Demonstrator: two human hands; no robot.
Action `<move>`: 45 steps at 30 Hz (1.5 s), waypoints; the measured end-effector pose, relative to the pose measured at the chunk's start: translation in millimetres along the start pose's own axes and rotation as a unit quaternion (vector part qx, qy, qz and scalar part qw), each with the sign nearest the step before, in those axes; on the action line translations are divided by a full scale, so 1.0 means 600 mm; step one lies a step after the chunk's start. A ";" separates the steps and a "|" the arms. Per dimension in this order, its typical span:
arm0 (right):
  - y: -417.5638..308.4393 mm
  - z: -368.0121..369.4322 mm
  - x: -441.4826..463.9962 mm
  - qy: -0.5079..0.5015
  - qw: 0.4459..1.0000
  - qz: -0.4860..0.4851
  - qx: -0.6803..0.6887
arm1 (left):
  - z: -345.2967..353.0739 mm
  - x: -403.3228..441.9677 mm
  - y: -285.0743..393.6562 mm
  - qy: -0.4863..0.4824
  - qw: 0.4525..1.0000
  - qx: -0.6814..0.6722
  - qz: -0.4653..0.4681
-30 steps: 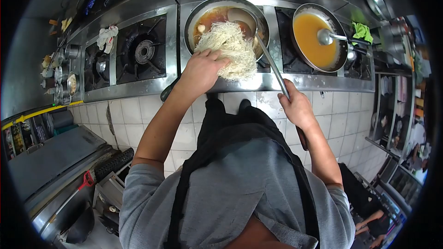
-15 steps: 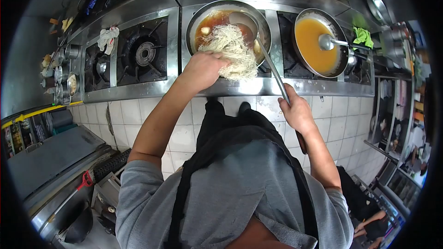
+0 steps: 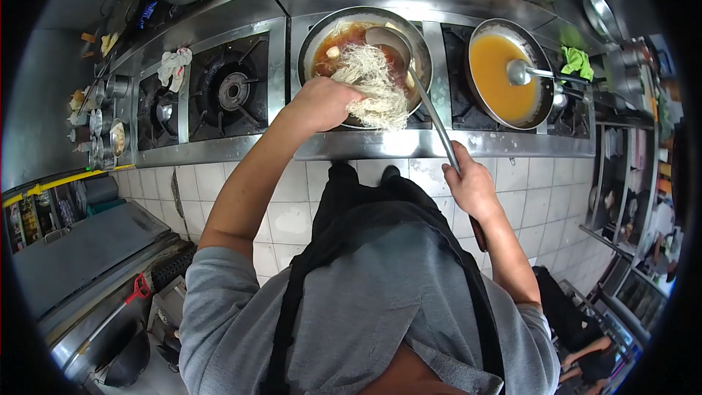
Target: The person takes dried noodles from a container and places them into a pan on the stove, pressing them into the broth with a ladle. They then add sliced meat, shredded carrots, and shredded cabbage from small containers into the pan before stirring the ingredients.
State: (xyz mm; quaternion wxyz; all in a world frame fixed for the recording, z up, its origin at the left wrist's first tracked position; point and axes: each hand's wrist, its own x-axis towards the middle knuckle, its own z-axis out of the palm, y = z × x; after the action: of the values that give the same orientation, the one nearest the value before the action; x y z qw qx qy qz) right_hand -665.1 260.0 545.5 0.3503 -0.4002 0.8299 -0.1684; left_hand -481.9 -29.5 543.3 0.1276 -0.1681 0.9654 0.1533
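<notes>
A clump of pale, thin noodles (image 3: 373, 91) spreads over the near part of the wok (image 3: 306, 36), some of it hanging past the rim. My left hand (image 3: 325, 102) is closed on the clump's left side; its fingertips are partly hidden. Reddish-brown broth (image 3: 344, 38) with a few pale lumps shows around the noodles. My right hand (image 3: 472, 183) is wrapped round the long handle of a ladle (image 3: 437, 118), whose bowl rests inside the wok at the far right.
Right of the wok stands a pan (image 3: 473, 91) of orange-brown liquid with a second ladle (image 3: 521, 72) in it. To the left are a bare burner (image 3: 234, 90) and a white cloth (image 3: 175, 66). A green cloth (image 3: 578, 64) lies far right. Another person (image 3: 592, 355) is at lower right.
The noodle clump has thinned and spread within the wok, and my left hand has closed more tightly at its edge. My right hand and the ladle have barely moved. The view has shifted slightly.
</notes>
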 end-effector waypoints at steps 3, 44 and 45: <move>-0.001 0.001 -0.001 0.016 1.000 -0.012 -0.006 | -0.010 0.004 -0.001 -0.024 1.000 -0.010 -0.015; -0.023 0.001 0.081 0.109 0.964 -0.198 -0.137 | 0.011 -0.069 0.050 0.115 0.993 0.029 0.010; -0.023 -0.004 0.072 0.109 0.968 -0.191 -0.121 | 0.010 -0.072 0.052 0.118 0.992 0.038 0.002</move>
State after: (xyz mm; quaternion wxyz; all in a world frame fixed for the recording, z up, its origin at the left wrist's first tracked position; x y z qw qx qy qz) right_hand -678.0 217.6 536.1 0.1681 -0.5704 0.7851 -0.1730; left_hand -452.5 12.9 558.4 0.0191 -0.1777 0.9792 0.0956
